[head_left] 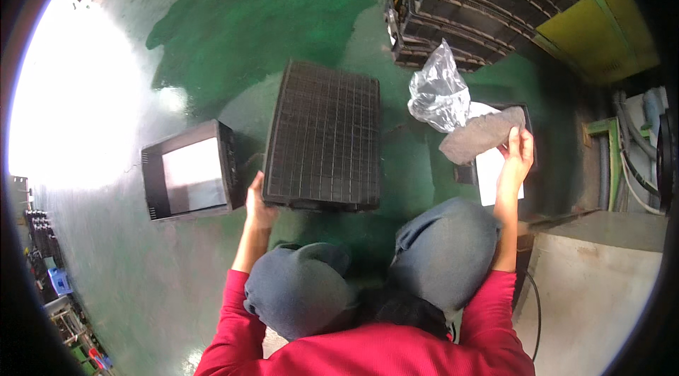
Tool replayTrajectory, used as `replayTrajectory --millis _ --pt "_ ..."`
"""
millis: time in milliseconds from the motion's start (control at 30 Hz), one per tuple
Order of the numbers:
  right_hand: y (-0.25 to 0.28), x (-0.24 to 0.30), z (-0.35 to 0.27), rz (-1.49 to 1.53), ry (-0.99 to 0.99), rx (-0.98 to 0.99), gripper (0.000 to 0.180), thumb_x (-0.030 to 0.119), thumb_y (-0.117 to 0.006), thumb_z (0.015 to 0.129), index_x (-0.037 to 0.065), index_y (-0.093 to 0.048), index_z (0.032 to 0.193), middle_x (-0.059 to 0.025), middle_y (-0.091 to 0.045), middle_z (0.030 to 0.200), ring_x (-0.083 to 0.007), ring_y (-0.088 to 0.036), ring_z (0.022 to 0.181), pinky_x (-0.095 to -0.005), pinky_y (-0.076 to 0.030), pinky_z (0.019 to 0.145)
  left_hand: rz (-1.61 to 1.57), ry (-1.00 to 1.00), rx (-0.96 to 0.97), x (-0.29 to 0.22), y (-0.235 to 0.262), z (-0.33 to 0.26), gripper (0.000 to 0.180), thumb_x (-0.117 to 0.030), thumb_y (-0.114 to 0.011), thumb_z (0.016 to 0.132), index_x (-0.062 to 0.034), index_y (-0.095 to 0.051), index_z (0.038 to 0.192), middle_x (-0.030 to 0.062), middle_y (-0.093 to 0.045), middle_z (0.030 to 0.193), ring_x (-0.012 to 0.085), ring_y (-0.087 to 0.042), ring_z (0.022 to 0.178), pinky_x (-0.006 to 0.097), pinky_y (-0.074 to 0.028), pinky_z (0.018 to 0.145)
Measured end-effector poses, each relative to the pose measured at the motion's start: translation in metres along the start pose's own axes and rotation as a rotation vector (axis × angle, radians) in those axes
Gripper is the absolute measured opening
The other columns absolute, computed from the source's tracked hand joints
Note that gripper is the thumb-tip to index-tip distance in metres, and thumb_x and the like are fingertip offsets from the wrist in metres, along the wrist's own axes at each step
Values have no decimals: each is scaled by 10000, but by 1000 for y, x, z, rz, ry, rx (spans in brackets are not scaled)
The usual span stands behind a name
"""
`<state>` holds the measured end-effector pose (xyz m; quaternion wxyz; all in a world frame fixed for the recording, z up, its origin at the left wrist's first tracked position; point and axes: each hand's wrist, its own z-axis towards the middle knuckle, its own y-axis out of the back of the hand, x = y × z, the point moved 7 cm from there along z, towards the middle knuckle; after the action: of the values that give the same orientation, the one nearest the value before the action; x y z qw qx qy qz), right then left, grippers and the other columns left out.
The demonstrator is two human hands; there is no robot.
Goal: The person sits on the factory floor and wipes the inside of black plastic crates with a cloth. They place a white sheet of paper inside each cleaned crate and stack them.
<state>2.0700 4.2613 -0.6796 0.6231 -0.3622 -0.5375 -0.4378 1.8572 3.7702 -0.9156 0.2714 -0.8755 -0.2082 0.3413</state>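
A large black plastic crate (324, 137) with a gridded face stands in front of me at the middle. My left hand (260, 203) grips its near left corner, with some fingers hidden by the crate. Over on the right, my right hand (518, 153) pinches a limp grey-brown cloth (482, 137) by its right end. That cloth hangs above a smaller black bin (520, 106) and a white sheet (489, 181). A crumpled clear plastic bag (440, 89) lies against the bin's far left side.
To the left, an open black bin (230, 164) holds a pale sheet. Several black crates (481, 4) are stacked at the far right beside a yellow panel (601, 29). A pale metal box (594, 277) and hoses (626, 142) stand close on my right. The green floor (262, 22) looks shiny.
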Motion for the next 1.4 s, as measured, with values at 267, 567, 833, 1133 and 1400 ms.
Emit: replayTrajectory --millis 267,567,833,1133,1400 --pt "-40 24 -17 -1088 350 538 101 -15 -553 796 -7 -653 816 -34 -639 751 -125 -590 692 -252 -448 648 411 -509 -184 -121 -101 -43 284 -291 -613 874 -31 -623 989 31 -647 888 103 -587 765 248 -458 713" --pt "-20 37 16 -338 -206 524 164 186 -626 849 26 -655 865 -8 -603 712 -66 -527 586 -204 -368 516 1612 -1389 121 -47 -166 -62 132 -152 -692 753 -59 -600 750 78 -564 646 255 -558 614 358 -445 595" --pt "-3 44 36 -502 -105 528 118 158 -662 813 39 -660 812 25 -573 758 -51 -509 660 -199 -363 550 1817 -1135 525 -4 -119 -55 158 -101 -689 724 -35 -601 837 97 -602 785 299 -569 792 381 -448 767" --pt "-71 62 -27 -486 75 830 136 121 -690 766 3 -635 805 -49 -586 801 -127 -549 746 -255 -436 654 1680 -889 1116 62 -353 -80 495 -243 -703 751 -42 -527 1167 162 -561 1127 334 -525 1076 387 -430 921" --pt "84 -31 -18 -1158 -33 444 557 69 -684 729 151 -507 1251 -88 -413 1332 -257 -422 1221 -437 -408 949 1484 180 1188 141 -370 -59 251 -199 -599 824 52 -608 814 180 -632 839 309 -612 810 378 -474 724"
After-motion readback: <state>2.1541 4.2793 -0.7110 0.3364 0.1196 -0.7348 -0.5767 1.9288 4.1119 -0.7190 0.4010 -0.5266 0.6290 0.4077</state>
